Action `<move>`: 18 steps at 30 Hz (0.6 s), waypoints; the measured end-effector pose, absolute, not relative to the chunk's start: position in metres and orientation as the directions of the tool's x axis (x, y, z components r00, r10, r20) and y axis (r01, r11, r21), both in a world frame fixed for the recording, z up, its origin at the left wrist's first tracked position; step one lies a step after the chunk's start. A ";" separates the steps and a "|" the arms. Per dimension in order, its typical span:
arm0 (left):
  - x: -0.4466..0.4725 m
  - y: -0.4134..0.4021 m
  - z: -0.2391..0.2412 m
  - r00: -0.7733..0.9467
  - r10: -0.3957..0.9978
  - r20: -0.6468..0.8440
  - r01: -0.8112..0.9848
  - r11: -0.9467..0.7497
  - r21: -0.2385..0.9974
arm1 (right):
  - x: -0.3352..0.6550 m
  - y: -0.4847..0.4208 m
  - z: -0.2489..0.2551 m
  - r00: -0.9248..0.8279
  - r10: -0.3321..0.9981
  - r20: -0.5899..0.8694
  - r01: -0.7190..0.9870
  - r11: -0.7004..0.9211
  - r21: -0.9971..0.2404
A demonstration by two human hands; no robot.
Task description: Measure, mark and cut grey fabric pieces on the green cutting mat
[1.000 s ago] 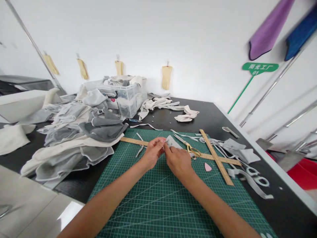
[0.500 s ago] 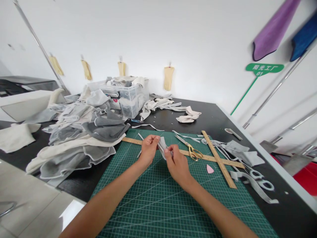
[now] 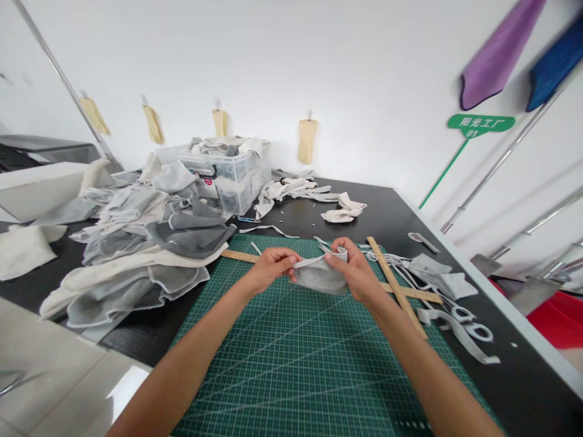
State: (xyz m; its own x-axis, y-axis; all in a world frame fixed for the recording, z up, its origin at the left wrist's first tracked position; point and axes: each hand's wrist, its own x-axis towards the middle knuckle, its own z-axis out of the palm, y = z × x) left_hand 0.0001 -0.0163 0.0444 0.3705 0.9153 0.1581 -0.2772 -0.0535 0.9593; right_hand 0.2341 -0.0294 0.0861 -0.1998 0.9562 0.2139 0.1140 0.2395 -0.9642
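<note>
A small piece of light grey fabric (image 3: 320, 277) is spread between my two hands above the green cutting mat (image 3: 282, 364). My left hand (image 3: 274, 267) pinches its left end between thumb and fingers. At the other end, my right hand (image 3: 353, 267) grips the upper edge, thumb in front and fingers behind. A paler band runs along the fabric's top edge. Behind the hands lies a long wooden ruler (image 3: 239, 256), partly hidden, and a second wooden ruler (image 3: 395, 282) crosses it on the right. My right hand and the fabric cover the spot of the gold-handled scissors.
Heaped grey and cream fabric pieces (image 3: 136, 243) lie left, beside a full clear plastic bin (image 3: 241, 182). White-handled scissors (image 3: 476, 331) and fabric strips (image 3: 473, 346) lie right. A blue-handled tool (image 3: 248, 220) and cream scraps (image 3: 344, 209) are behind the mat.
The bunched fabric has been opened out into a wider piece. My right hand has moved right and up, away from the left, and now hides the gold-handled scissors and pink chalk.
</note>
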 end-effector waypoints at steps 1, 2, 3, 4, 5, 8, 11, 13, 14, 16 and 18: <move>0.000 -0.017 0.045 0.374 0.914 0.156 -0.285 -0.047 0.957 | 0.236 -0.029 0.087 -0.209 0.956 0.207 0.112 0.233 -0.966; 0.001 -0.018 0.044 0.373 0.915 0.154 -0.293 -0.041 0.955 | 0.237 -0.029 0.088 -0.215 0.954 0.208 0.130 0.239 -0.962; 0.002 -0.018 0.044 0.373 0.916 0.151 -0.296 -0.036 0.954 | 0.238 -0.028 0.089 -0.211 0.953 0.218 0.161 0.254 -0.954; 0.003 -0.018 0.043 0.375 0.916 0.145 -0.289 -0.034 0.957 | 0.239 -0.027 0.090 -0.197 0.951 0.239 0.201 0.278 -0.939; 0.004 -0.017 0.042 0.373 0.918 0.137 -0.268 -0.035 0.963 | 0.240 -0.026 0.090 -0.183 0.946 0.267 0.245 0.307 -0.920; 0.007 -0.014 0.037 0.290 0.946 0.143 -0.142 -0.105 0.984 | 0.244 -0.023 0.091 -0.184 0.911 0.370 0.363 0.412 -0.835; 0.010 -0.012 0.034 0.169 0.952 0.257 -0.067 -0.249 0.966 | 0.244 -0.022 0.091 -0.219 0.883 0.414 0.428 0.469 -0.773; 0.013 -0.013 0.033 0.132 0.943 0.307 -0.116 -0.292 0.949 | 0.241 -0.025 0.091 -0.216 0.887 0.407 0.494 0.459 -0.738; 0.015 -0.015 0.033 0.124 0.943 0.308 -0.154 -0.288 0.945 | 0.238 -0.027 0.091 -0.211 0.898 0.387 0.538 0.437 -0.721; 0.021 -0.019 0.032 0.126 0.950 0.285 -0.197 -0.257 0.946 | 0.232 -0.031 0.089 -0.210 0.926 0.314 0.612 0.375 -0.696; 0.027 -0.023 0.031 0.130 0.956 0.265 -0.188 -0.238 0.953 | 0.226 -0.035 0.087 -0.232 0.939 0.255 0.635 0.344 -0.691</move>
